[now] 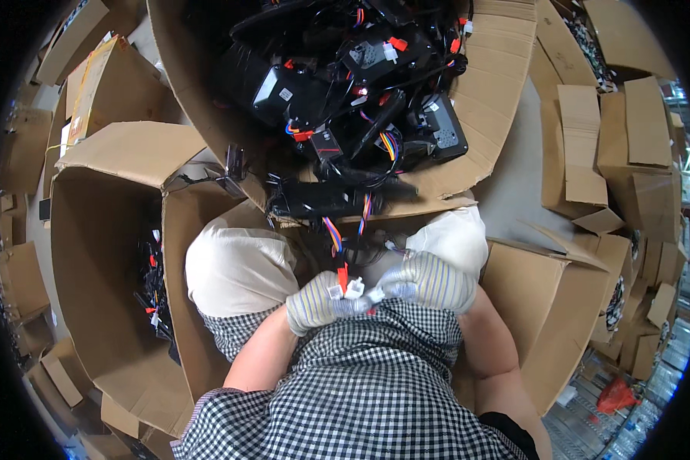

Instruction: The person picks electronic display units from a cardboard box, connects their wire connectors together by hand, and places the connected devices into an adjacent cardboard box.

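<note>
My left hand (320, 304), in a striped knit glove, is closed round a bunch of wire connectors; white plugs (353, 288) and a red one (343, 274) stick out above its fingers. My right hand (431, 284), gloved alike, pinches a small white connector (376, 295) close to the left fingertips. Whether the connectors are joined cannot be made out. Multicoloured wires (333, 234) run from the plugs up to a black device (307, 201) lying on the front edge of the big carton. Other thin leads hang between my knees.
The big carton (506, 84) ahead holds a heap of black devices (376, 61) with cables and red and white plugs. On my left stands an open carton (107, 253) with black cables (155, 284) inside. Another carton (548, 307) is at my right; more boxes surround me.
</note>
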Motion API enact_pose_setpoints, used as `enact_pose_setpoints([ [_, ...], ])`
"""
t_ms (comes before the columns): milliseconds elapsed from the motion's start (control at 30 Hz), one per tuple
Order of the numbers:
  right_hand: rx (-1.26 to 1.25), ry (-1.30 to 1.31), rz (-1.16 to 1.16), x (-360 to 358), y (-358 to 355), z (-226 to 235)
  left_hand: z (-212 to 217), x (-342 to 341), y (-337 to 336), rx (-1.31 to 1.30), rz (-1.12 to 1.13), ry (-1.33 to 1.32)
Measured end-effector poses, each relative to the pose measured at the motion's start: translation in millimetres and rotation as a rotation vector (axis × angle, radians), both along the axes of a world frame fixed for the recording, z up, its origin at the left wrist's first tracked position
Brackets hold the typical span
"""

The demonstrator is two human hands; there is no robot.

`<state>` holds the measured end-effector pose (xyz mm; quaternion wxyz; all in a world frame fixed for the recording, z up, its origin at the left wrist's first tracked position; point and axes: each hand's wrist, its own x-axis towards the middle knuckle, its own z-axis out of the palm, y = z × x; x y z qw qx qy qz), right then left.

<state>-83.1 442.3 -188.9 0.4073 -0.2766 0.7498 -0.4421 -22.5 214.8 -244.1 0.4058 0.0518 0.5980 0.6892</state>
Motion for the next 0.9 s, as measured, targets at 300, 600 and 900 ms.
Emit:
enact_pose_setpoints([
  [300, 0.13, -0.014, 0.213, 10, 18, -39, -31, 4, 14, -0.039, -0.387, 0.158],
  [600, -0.007, -0.048, 0.137, 11, 26, -66, -13, -11, 21, -0.032, -0.278, 0.049],
  [900, 0.143, 0.245, -0.58, -43, 32, 6, -14, -8, 22, 0.005, -0.261, 0.064],
])
